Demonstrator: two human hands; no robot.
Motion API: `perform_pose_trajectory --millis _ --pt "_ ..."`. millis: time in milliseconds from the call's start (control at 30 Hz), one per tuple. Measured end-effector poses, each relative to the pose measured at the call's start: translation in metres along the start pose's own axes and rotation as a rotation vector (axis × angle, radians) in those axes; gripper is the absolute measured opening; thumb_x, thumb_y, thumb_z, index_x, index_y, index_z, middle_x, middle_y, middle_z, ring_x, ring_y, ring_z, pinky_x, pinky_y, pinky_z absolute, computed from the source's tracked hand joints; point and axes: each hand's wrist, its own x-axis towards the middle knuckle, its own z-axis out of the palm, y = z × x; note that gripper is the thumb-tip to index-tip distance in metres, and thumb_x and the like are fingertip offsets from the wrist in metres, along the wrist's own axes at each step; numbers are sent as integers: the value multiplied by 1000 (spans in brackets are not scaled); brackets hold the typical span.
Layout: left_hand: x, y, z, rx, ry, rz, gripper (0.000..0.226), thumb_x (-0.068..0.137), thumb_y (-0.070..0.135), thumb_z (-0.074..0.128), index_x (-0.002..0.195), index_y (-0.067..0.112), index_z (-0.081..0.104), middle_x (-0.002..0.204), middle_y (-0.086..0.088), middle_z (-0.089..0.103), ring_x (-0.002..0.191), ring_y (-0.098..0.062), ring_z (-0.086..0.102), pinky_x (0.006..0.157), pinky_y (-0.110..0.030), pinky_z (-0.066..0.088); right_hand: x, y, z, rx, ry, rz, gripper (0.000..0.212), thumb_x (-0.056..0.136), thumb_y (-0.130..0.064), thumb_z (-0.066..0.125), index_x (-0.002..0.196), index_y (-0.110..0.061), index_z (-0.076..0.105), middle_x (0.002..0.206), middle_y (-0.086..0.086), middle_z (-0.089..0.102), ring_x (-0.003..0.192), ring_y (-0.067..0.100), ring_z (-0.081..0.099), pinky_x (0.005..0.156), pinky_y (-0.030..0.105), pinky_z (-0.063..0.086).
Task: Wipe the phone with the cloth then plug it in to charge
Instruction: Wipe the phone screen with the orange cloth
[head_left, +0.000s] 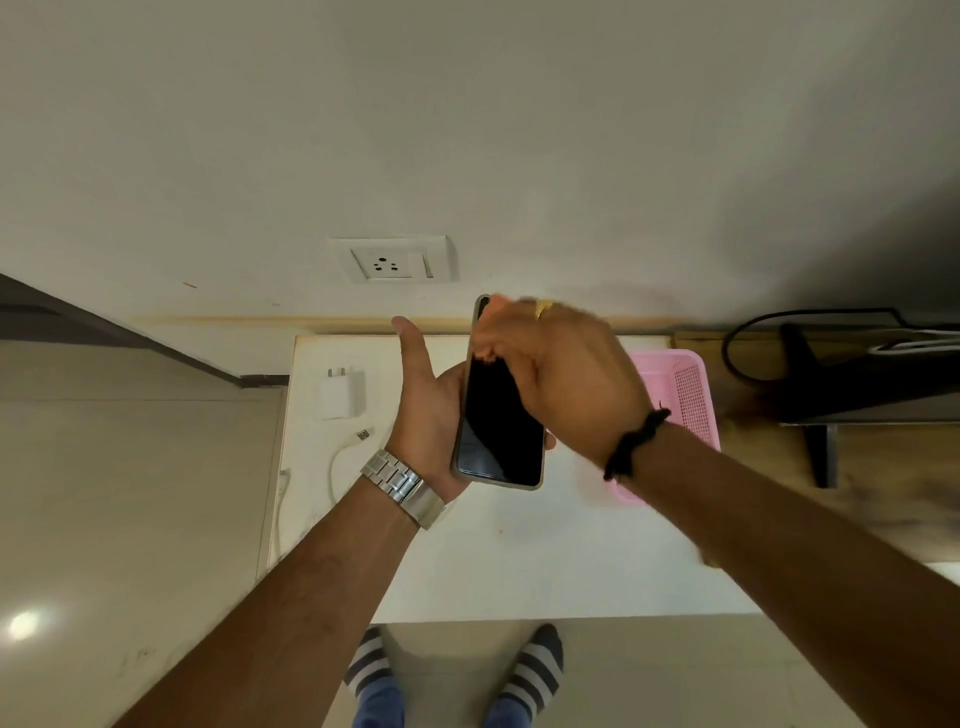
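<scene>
A phone (498, 426) with a dark screen lies face up in my left hand (426, 410), held above the white table (519, 561). My right hand (566, 374) is blurred, with its fingers bunched on the phone's upper part. A small pinkish patch shows under those fingers, and I cannot tell whether it is the cloth. A white charger adapter (340, 397) lies on the table to the left. Its white cable (335, 462) lies loose beside it, not joined to it. The wall socket (387, 265) above the table has nothing plugged in.
A pink plastic basket (685, 395) sits on the table's right side, partly hidden behind my right arm. A black stand with cables (831, 384) is on the wooden surface further right. My feet in striped socks (524, 675) stand at the table's near edge.
</scene>
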Motion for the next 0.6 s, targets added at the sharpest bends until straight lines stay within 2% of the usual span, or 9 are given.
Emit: perform_pose_trajectory --millis 67,133,200,267,333,367,400,500,600 --pt "2 2 2 -15 20 19 111 72 100 25 123 14 75 131 -22 68 114 -43 69 96 -60 54 11 1 2 5 45 58 26 95 -8 51 105 -11 75 112 7 72 111 25 64 95 36 48" --pt "6 7 0 -14 62 44 109 74 99 26 124 16 75 135 -21 68 122 -40 67 103 -57 52 5 -12 8 26 27 42 24 94 -11 51 102 -13 74 108 5 72 103 22 64 90 34 49" --pt "9 13 -3 -19 70 38 112 73 99 24 129 15 72 136 -24 66 123 -40 66 102 -56 52 -16 -25 18 69 -30 -9 20 94 -13 52 98 -16 71 101 3 70 92 21 62 80 30 50" --pt "9 16 -5 -31 52 38 117 76 98 17 137 10 65 137 -27 64 115 -41 68 96 -53 55 -39 -33 22 69 -124 -35 19 96 -9 58 107 -17 71 104 8 71 91 24 66 80 32 54" --pt "8 18 -6 -42 24 39 114 82 94 14 140 8 61 136 -26 64 103 -40 68 90 -52 57 -60 -34 25 82 -161 -63 41 77 1 83 115 -5 72 107 16 76 90 32 75 81 40 61" --pt "7 18 -6 -54 5 33 110 85 91 16 142 8 60 136 -26 64 100 -39 67 88 -51 57 -66 -28 26 58 -110 -119 50 63 4 91 110 -1 75 102 17 77 85 33 77 76 43 61" --pt "7 19 -6 -55 -7 25 105 88 88 18 143 8 59 137 -26 63 99 -39 67 88 -50 57 -68 -20 24 4 -64 -168 52 57 5 93 106 -2 76 100 15 78 83 32 78 73 42 62" --pt "5 20 -5 -22 -30 -10 89 97 77 25 145 10 57 138 -24 63 105 -38 65 89 -50 56 -54 8 5 -115 -25 -177 42 71 11 79 104 -14 77 112 5 76 97 27 75 82 39 61" --pt "2 16 -2 6 -70 -15 73 103 66 27 134 12 66 120 -20 67 93 -35 67 81 -52 59 -23 33 -8 -172 18 -117 38 81 13 63 103 -15 75 117 3 74 101 31 71 80 43 60"
